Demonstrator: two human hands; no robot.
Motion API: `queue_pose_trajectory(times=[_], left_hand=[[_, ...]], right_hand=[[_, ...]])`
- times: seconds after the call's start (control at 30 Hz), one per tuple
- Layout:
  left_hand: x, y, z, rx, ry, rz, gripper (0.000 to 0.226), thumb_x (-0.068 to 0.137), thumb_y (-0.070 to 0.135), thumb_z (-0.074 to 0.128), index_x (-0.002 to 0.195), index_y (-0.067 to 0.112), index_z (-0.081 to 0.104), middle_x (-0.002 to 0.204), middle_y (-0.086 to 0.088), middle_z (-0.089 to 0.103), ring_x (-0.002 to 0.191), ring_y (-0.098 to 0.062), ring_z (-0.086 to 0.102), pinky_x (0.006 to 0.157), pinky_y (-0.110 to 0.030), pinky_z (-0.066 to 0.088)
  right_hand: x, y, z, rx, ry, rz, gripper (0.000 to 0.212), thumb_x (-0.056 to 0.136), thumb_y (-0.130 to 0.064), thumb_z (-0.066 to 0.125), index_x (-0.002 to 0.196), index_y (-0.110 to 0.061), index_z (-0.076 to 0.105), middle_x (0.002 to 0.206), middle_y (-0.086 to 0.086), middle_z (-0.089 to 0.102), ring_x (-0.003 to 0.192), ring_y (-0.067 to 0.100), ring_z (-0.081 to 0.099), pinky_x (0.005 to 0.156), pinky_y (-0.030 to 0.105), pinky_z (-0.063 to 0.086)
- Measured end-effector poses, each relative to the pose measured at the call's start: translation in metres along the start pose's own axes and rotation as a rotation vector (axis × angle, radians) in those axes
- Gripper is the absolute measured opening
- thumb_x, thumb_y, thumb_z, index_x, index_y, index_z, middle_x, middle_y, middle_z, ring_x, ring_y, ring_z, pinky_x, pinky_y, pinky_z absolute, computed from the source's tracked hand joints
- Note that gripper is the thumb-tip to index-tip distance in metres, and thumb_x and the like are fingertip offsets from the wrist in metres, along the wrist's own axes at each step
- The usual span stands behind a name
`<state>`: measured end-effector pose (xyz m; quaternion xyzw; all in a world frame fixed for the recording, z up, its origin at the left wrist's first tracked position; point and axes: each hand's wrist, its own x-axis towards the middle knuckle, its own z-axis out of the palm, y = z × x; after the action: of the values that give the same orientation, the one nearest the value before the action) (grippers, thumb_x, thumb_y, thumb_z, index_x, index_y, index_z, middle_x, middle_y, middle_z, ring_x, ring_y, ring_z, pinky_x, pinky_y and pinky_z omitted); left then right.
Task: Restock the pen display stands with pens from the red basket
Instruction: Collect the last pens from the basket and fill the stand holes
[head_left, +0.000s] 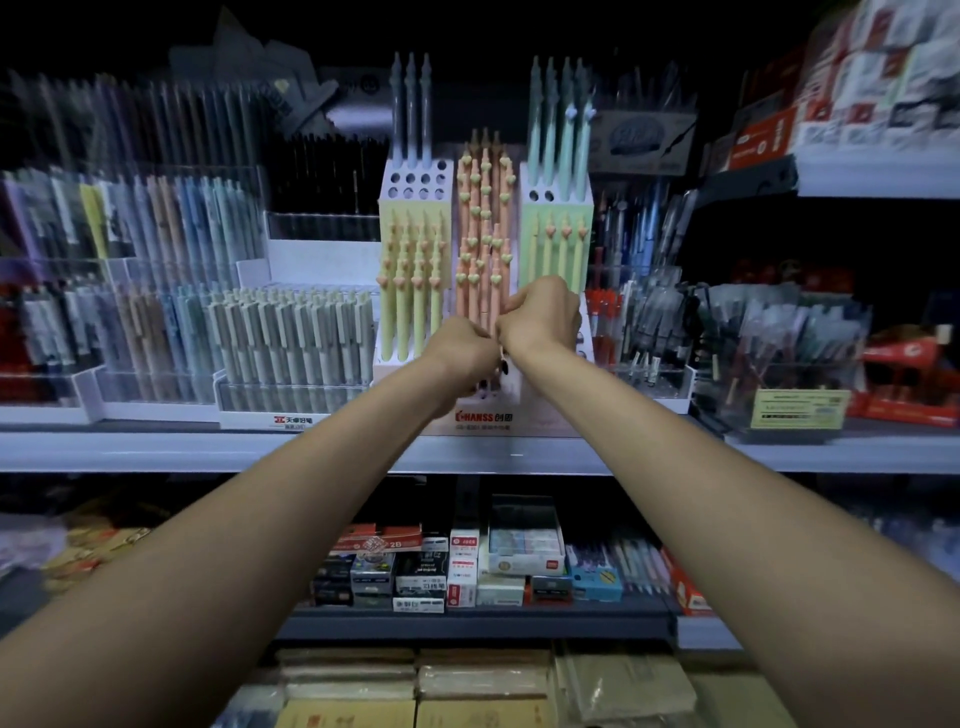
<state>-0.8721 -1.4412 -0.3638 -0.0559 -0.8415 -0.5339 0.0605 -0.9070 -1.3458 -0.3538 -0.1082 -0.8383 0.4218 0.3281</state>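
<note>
Left grip (462, 349) and right grip (540, 317) curl, close together, before the pen stand (483, 417) labelled "HANSS"; contents cannot be told.

Bare forearms (311, 499), left hand (464, 347), right hand (540, 316)

Shelf (156, 449) bears pen stands (483, 418) and, seemingly, trays (156, 408).

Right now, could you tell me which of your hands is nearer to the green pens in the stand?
Right. The right hand sits just below the green pens; the left hand is lower and further left, before the orange pens.
</note>
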Motion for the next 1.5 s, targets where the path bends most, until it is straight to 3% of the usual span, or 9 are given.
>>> queue_pose_trajectory(times=[0.17, 0.33, 0.47, 0.57, 0.67, 0.9, 1.07, 1.2, 1.5], left_hand=[[-0.015, 0.003, -0.014, -0.074, -0.088, -0.070, 0.027, 0.094, -0.008, 0.049, 0.086, 0.018, 0.051, 0.097, -0.012, 0.044, 0.076, -0.023, 0.040, 0.057, -0.028, 0.034], [-0.040, -0.005, -0.028, -0.004, -0.060, -0.012, 0.034, 0.095, 0.006, 0.066, 0.129, 0.011, 0.065, 0.106, -0.012, 0.065, 0.090, -0.026, 0.058, 0.069, -0.030, 0.046], [-0.066, -0.016, -0.037, 0.260, -0.015, 0.147, 0.051, 0.091, 0.029, 0.071, 0.140, 0.019, 0.062, 0.127, -0.010, 0.067, 0.108, -0.027, 0.065, 0.085, -0.030, 0.047], [-0.088, -0.025, -0.038, 0.663, 0.053, 0.279, 0.069, 0.088, 0.054, 0.063, 0.151, 0.030, 0.050, 0.148, -0.007, 0.052, 0.130, -0.029, 0.055, 0.101, -0.044, 0.050], [-0.108, -0.037, -0.036, 0.872, 0.097, 0.348, 0.080, 0.087, 0.067, 0.053, 0.159, 0.038, 0.033, 0.158, -0.003, 0.040, 0.144, -0.029, 0.038, 0.107, -0.052, 0.045], [-0.134, -0.082, -0.021, 1.040, 0.115, 0.398, 0.092, 0.086, 0.079, 0.038, 0.163, 0.043, 0.000, 0.173, -0.004, 0.009, 0.159, -0.029, 0.007, 0.121, -0.064, 0.022], [-0.147, -0.116, -0.003, 1.076, 0.095, 0.435, 0.093, 0.080, 0.080, 0.023, 0.163, 0.044, 0.003, 0.174, -0.003, 0.010, 0.158, -0.037, 0.013, 0.117, -0.066, 0.027], [-0.159, -0.148, 0.016, 1.054, 0.055, 0.455, 0.089, 0.084, 0.077, 0.035, 0.163, 0.046, 0.009, 0.173, -0.001, 0.015, 0.155, -0.040, 0.020, 0.115, -0.066, 0.033], [-0.200, -0.244, 0.072, 1.026, -0.139, 0.346, 0.087, 0.091, 0.077, 0.027, 0.159, 0.047, -0.018, 0.174, 0.003, -0.007, 0.159, -0.035, 0.006, 0.124, -0.060, 0.023]], right_hand=[[-0.009, 0.000, -0.033, -0.016, -0.064, 0.001, 0.021, 0.087, 0.008, 0.072, 0.107, 0.001, 0.072, 0.111, 0.012, 0.069, 0.099, 0.027, 0.070, 0.083, 0.048, 0.063], [-0.032, 0.008, -0.072, -0.126, -0.151, -0.094, 0.052, 0.092, 0.011, 0.059, 0.140, -0.008, 0.059, 0.133, 0.010, 0.063, 0.101, 0.029, 0.066, 0.071, 0.035, 0.057], [-0.056, 0.018, -0.095, -0.297, -0.169, -0.222, 0.054, 0.091, 0.001, 0.064, 0.142, -0.010, 0.055, 0.133, 0.012, 0.061, 0.112, 0.032, 0.062, 0.088, 0.039, 0.055], [-0.079, 0.031, -0.103, -0.433, -0.207, -0.245, 0.065, 0.092, -0.030, 0.070, 0.150, -0.016, 0.044, 0.148, 0.014, 0.045, 0.135, 0.035, 0.045, 0.106, 0.046, 0.046], [-0.104, 0.047, -0.111, -0.569, -0.280, -0.278, 0.093, 0.088, -0.060, 0.067, 0.161, -0.023, 0.025, 0.167, 0.017, 0.015, 0.156, 0.037, 0.009, 0.124, 0.051, 0.018], [-0.138, 0.098, -0.115, -0.787, -0.374, -0.372, 0.109, 0.087, -0.080, 0.051, 0.165, -0.028, -0.007, 0.170, 0.017, -0.017, 0.155, 0.040, -0.024, 0.127, 0.056, -0.004], [-0.159, 0.136, -0.110, -0.894, -0.435, -0.436, 0.118, 0.082, -0.090, 0.041, 0.162, -0.028, -0.020, 0.167, 0.014, -0.031, 0.150, 0.039, -0.035, 0.124, 0.060, -0.013], [-0.185, 0.174, -0.107, -0.897, -0.435, -0.542, 0.114, 0.083, -0.092, 0.031, 0.162, -0.027, -0.018, 0.169, 0.012, -0.026, 0.152, 0.036, -0.032, 0.123, 0.060, -0.015], [-0.253, 0.288, -0.091, -1.010, -0.605, -0.523, 0.108, 0.084, -0.091, 0.022, 0.164, -0.026, -0.006, 0.171, 0.015, -0.013, 0.156, 0.043, -0.017, 0.123, 0.066, 0.005]])
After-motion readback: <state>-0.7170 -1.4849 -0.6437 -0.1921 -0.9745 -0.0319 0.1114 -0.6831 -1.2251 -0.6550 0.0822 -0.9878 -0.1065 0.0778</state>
